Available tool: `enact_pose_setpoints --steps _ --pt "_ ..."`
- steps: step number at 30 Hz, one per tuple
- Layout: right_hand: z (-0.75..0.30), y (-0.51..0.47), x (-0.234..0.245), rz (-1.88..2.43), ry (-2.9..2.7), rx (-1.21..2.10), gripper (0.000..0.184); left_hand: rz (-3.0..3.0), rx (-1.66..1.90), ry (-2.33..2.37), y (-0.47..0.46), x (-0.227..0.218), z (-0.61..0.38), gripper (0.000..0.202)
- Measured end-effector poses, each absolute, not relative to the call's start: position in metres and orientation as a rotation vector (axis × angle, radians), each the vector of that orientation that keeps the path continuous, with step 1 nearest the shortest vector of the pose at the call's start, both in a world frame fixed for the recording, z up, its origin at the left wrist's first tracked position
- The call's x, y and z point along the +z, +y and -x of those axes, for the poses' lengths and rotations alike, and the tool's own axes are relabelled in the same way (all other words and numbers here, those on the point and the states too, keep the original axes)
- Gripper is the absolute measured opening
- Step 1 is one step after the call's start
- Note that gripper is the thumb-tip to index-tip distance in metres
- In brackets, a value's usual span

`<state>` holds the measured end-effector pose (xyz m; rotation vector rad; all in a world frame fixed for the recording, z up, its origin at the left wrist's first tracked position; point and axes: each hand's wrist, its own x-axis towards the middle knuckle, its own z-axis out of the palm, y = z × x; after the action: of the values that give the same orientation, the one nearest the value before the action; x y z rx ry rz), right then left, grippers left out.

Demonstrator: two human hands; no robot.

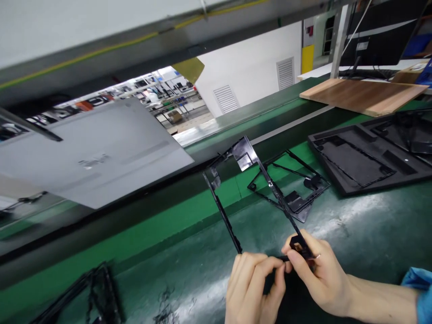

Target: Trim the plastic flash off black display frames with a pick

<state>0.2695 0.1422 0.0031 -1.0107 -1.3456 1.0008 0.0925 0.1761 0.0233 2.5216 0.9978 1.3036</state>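
Note:
A thin black plastic frame [275, 189], roughly rectangular, is held up and tilted above the green bench. My left hand [254, 285] pinches its near edge close to the left corner. My right hand [319, 274] grips the near right corner, with the thumb on top beside a small square opening. A shiny patch shows at the frame's far end. Behind it, more black plastic frames [308, 182] lie overlapping on the bench.
A black foam tray [403, 168] with similar frames lies at the right. Other black frames [108, 288] rest at the lower left. A wooden board [361, 96] and a monitor [380, 38] stand at the back right. A grey panel [135, 144] rises at the left.

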Motion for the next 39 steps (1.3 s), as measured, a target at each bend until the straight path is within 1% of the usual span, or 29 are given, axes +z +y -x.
enact_pose_setpoints --steps 4,8,11,16,22,26,28,33,36,37,39 --pt "-0.27 0.144 0.004 0.995 -1.449 0.902 0.014 -2.499 1.148 1.034 0.177 0.017 -0.089 0.017" --pt "-0.269 0.145 0.003 0.934 -1.511 0.839 0.014 -2.469 1.097 1.069 0.178 0.012 -0.088 0.017" --pt "-0.27 0.145 0.003 0.95 -1.475 0.921 0.016 -2.445 1.109 1.082 0.179 0.011 -0.089 0.016" --pt "-0.273 0.144 0.003 1.002 -1.319 1.083 0.027 -2.444 1.129 1.118 0.181 0.016 -0.086 0.017" --pt "-0.27 0.146 0.001 0.947 -1.127 1.266 0.035 -2.361 1.201 1.15 0.181 0.02 -0.083 0.015" --pt "-0.269 0.147 -0.001 0.934 -1.094 1.292 0.036 -2.342 1.173 1.108 0.173 0.014 -0.088 0.026" --pt "-0.269 0.148 -0.003 0.945 -1.084 1.299 0.036 -2.336 1.164 1.09 0.17 0.014 -0.088 0.028" --pt "-0.27 0.151 -0.007 0.964 -1.044 1.296 0.038 -2.439 1.129 1.11 0.18 0.031 -0.078 0.023" --pt "-0.27 0.152 -0.007 0.959 -1.029 1.3 0.039 -2.56 1.153 0.964 0.19 0.035 -0.073 0.012" --pt "-0.269 0.152 -0.007 0.957 -1.027 1.307 0.04 -2.603 1.15 0.911 0.191 0.034 -0.073 0.012" --pt "-0.27 0.152 -0.008 0.955 -1.023 1.314 0.04 -2.655 1.135 0.844 0.192 0.028 -0.075 0.017"
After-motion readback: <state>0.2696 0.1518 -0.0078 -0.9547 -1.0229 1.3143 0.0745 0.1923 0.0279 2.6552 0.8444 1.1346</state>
